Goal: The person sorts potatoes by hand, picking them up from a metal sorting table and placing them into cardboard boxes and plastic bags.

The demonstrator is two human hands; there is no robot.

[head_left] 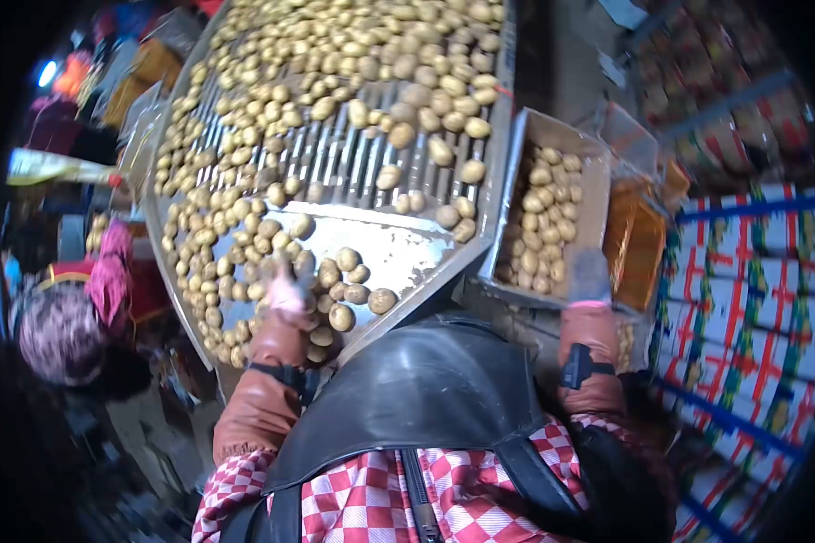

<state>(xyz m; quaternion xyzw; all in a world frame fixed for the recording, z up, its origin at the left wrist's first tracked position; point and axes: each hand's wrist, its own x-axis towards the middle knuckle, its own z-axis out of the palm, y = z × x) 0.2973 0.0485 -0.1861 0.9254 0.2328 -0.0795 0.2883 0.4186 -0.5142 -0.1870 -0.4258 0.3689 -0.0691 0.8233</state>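
Potatoes [341, 317] lie loose on the slatted metal table [407, 249], whose raised rim [430, 294] apparently stops them rolling off. The left hand [285, 294] is among them; blur hides whether its grip holds any. Right of the table, an open carton [593, 199] of potatoes stands within reach, the right hand [591, 274] at its near corner, grip indeterminable. Farther right of the table: stacked printed cartons [743, 281]. Left of it: a co-worker [63, 335].

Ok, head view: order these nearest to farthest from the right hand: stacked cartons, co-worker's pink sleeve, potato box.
1. Potato box: right at the right hand.
2. Stacked cartons: off to the right.
3. Co-worker's pink sleeve: far left.
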